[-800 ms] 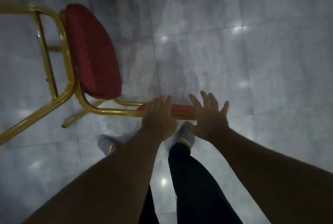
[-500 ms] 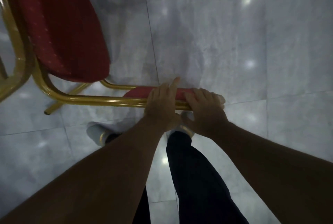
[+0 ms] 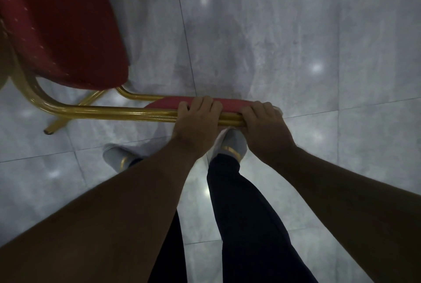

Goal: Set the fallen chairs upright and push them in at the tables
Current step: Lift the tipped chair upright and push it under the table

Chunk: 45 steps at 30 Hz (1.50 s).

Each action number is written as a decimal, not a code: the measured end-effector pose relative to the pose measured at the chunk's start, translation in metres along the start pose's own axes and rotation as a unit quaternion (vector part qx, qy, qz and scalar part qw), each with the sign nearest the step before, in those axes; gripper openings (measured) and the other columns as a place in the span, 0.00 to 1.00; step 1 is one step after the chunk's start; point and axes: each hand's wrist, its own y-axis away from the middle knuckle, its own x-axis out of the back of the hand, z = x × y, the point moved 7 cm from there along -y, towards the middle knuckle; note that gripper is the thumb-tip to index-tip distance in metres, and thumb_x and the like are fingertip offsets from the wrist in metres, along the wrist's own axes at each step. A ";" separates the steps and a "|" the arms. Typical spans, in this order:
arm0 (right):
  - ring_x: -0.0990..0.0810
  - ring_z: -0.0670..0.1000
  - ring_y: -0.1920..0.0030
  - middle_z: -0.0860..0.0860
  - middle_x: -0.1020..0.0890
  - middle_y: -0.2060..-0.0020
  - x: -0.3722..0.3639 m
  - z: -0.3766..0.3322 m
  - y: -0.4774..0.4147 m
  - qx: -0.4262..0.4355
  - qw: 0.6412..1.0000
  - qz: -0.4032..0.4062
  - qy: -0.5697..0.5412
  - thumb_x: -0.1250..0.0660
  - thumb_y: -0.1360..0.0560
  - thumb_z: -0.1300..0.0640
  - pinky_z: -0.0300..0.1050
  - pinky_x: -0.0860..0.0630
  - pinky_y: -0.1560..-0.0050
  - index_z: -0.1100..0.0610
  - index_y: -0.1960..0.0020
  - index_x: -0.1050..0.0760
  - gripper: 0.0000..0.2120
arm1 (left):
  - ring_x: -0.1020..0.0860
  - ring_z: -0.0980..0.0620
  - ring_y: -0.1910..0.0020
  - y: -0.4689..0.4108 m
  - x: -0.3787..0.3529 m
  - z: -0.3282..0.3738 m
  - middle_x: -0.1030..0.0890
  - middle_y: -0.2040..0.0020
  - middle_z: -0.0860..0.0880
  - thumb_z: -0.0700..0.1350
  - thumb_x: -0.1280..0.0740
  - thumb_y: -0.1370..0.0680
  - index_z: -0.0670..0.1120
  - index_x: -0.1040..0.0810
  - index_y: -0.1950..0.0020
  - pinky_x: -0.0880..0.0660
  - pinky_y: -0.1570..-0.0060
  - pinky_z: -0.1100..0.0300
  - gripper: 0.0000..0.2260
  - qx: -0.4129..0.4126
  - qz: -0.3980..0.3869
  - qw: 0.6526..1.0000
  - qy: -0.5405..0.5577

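I see the chair (image 3: 75, 38) lying on its side on the grey tiled floor (image 3: 284, 43), larger and closer at upper left than half a second ago. Its red seat faces right on a gold tube frame. My left hand (image 3: 196, 123), flat before, now curls over the red backrest edge; my right hand (image 3: 264, 127) clamps the same rail.

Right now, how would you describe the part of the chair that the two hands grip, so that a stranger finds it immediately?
On the grey tiled floor stands a gold-framed chair with a red seat. Follow its gold tubes right to the thin red padded backrest, seen edge-on. Unlike the broad seat, it is narrow, and the left hand and right hand both clasp it.
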 end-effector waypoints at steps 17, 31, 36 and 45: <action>0.25 0.57 0.59 0.55 0.22 0.58 0.214 -0.149 -0.014 0.079 0.996 0.041 0.004 0.33 0.29 0.61 0.48 0.33 0.60 0.60 0.50 0.20 0.09 | 0.24 0.45 0.56 0.061 0.214 -0.054 0.22 0.50 0.46 0.62 0.49 0.17 0.46 0.23 0.43 0.29 0.58 0.48 0.23 -0.062 0.054 0.989 0.121; 0.24 0.51 0.52 0.49 0.20 0.51 0.371 -0.345 0.040 0.007 0.987 0.122 -0.103 0.44 0.19 0.38 0.52 0.26 0.50 0.54 0.44 0.22 0.22 | 0.27 0.54 0.52 0.257 0.402 -0.223 0.23 0.50 0.52 0.53 0.39 0.21 0.47 0.24 0.47 0.30 0.48 0.54 0.11 0.023 0.154 0.940 0.304; 0.22 0.53 0.57 0.51 0.18 0.55 0.384 -0.428 0.030 0.118 0.982 0.136 -0.056 0.41 0.21 0.39 0.51 0.23 0.57 0.55 0.46 0.21 0.21 | 0.24 0.51 0.44 0.315 0.447 -0.228 0.21 0.43 0.50 0.53 0.38 0.20 0.47 0.25 0.38 0.27 0.40 0.52 0.15 0.006 0.187 0.942 0.278; 0.20 0.54 0.54 0.50 0.17 0.54 0.399 -0.546 0.025 0.291 0.935 0.194 -0.056 0.36 0.20 0.43 0.49 0.31 0.55 0.54 0.47 0.17 0.16 | 0.25 0.49 0.49 0.400 0.478 -0.254 0.18 0.48 0.43 0.49 0.39 0.18 0.45 0.28 0.40 0.26 0.46 0.56 0.10 0.029 0.250 0.957 0.145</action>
